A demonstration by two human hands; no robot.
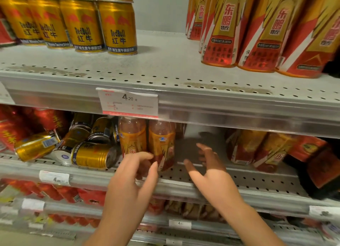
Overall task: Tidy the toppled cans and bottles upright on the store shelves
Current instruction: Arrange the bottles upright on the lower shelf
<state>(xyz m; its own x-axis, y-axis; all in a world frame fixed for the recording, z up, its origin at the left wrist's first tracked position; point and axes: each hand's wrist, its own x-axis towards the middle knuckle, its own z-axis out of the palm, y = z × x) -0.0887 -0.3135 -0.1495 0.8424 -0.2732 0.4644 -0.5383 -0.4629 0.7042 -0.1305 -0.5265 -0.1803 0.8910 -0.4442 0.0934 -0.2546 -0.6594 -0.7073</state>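
On the middle shelf (257,179) two orange-labelled bottles (147,140) stand upright side by side. My left hand (132,179) is in front of their bases with fingers spread, fingertips touching or nearly touching the right bottle; it grips nothing. My right hand (211,170) hovers open to the right of the bottles over a bare patch of shelf. Left of the bottles, several gold cans (92,153) lie toppled in a heap. Further right, more orange bottles (257,150) lean against each other.
The upper shelf (165,65) carries upright gold cans (82,25) at left and tall leaning orange bottles (257,28) at right. A price tag (128,104) hangs on its front rail. Red packs (22,128) sit far left; dark bottles (322,172) far right.
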